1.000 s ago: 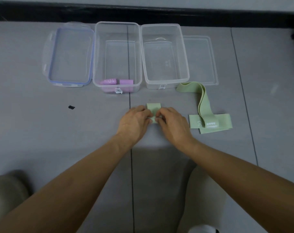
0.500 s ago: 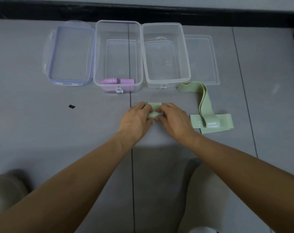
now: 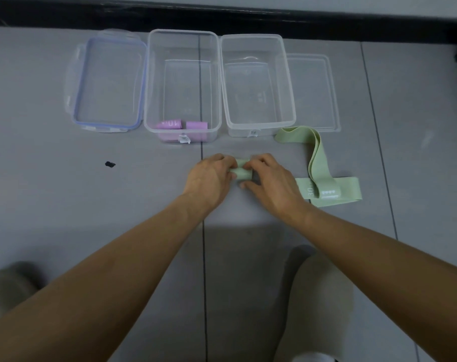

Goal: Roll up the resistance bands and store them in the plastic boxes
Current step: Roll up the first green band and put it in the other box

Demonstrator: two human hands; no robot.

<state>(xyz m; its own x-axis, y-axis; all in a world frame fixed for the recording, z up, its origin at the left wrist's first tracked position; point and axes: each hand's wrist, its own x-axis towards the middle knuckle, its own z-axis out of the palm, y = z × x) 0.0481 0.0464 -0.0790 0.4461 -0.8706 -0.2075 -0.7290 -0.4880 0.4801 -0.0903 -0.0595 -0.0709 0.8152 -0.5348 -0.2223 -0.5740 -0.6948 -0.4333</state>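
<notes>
- The left hand (image 3: pixel 209 178) and the right hand (image 3: pixel 271 184) meet at the centre of the grey tabletop (image 3: pixel 65 205), knuckles up, fingers curled.
- Between them lies a small pale green rolled resistance band (image 3: pixel 241 173). Both hands pinch it, the left on its nine o'clock end and the right on its three o'clock end. The fingertips fold over the top of the roll, and the right thumb sits just at its six o'clock side.
- At three o'clock from the right hand, touching its wrist side, lies loose pale green flat band material (image 3: pixel 334 195) printed with "30". A loop of it runs up toward one o'clock. I cannot tell whether this is one band or two.
- At eleven to twelve o'clock from the hands stands a clear rectangular plastic box (image 3: pixel 147 82). Two pink rolled bands (image 3: pixel 169 124) lie side by side against its near wall, one marked "10".
- Just beside it, at one o'clock from the hands, stands a second clear rectangular plastic box (image 3: pixel 290 95).
- A clear lid with a blue seal (image 3: pixel 107 84) lies flat at ten o'clock, next to the first box.
- A plain clear lid (image 3: pixel 316 92) lies at two o'clock, beside the second box.
- A small dark speck (image 3: pixel 109 164) sits at nine o'clock, well apart from the hands.
</notes>
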